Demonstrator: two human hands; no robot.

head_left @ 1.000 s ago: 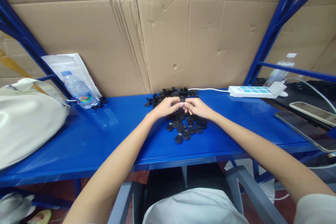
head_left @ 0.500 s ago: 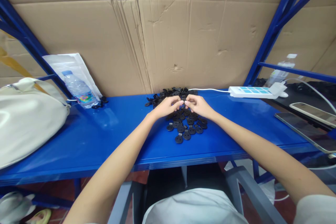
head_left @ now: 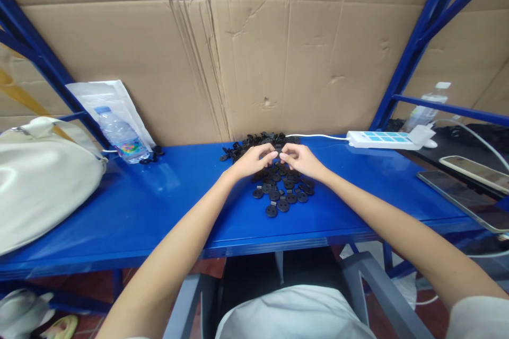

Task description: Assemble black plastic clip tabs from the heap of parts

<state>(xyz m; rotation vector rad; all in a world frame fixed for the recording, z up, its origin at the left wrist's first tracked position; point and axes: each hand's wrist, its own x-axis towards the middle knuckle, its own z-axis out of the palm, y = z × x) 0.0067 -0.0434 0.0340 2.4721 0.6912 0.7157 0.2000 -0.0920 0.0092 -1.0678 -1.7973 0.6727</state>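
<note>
My left hand point(head_left: 252, 161) and my right hand point(head_left: 300, 160) hang low over a heap of black round plastic discs with small tabs point(head_left: 280, 190), their fingertips almost meeting at the middle. Any small part between the fingers is hidden, so I cannot tell if they hold something. More black pieces lie in a denser tangled pile point(head_left: 258, 142) just beyond my hands, against the cardboard. A few similar black pieces point(head_left: 151, 156) sit far to the left beside a plastic water bottle point(head_left: 121, 137).
The blue metal shelf top point(head_left: 159, 212) carries a cream bag point(head_left: 40, 183) at left and a white power strip point(head_left: 382, 140) at right. Beyond its right end lie a tablet point(head_left: 463, 201) and a phone point(head_left: 475, 174). Cardboard point(head_left: 278, 53) lines the back.
Both hands have shifted slightly toward the far edge of the shelf, with the fingertips still close together. The discs have not visibly moved.
</note>
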